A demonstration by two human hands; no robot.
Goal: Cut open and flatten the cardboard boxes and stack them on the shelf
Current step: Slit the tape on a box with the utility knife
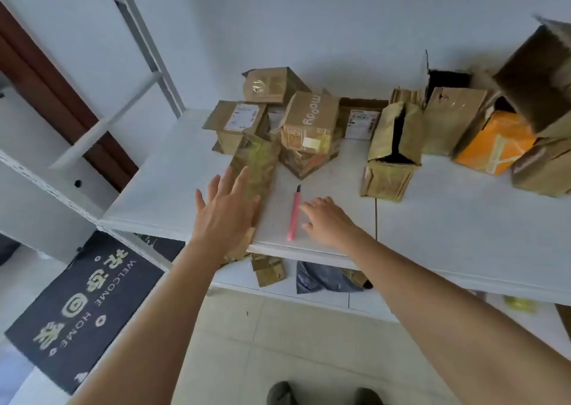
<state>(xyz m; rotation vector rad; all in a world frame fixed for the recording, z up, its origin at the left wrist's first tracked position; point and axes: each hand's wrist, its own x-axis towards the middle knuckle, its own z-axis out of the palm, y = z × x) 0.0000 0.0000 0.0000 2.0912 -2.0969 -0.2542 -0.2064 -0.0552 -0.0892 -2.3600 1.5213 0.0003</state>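
Cardboard, a flattened box [256, 169], overhangs the shelf [463, 225] edge under the spread left hand [227, 211] and could slide off, while the right hand [327, 219], fingers loose, nears the pink cutter [294, 213].

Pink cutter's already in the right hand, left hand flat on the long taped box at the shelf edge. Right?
Not quite. In the head view the pink cutter lies on the shelf, not in the right hand, which is open beside it. The left hand does lie open on the long taped box.
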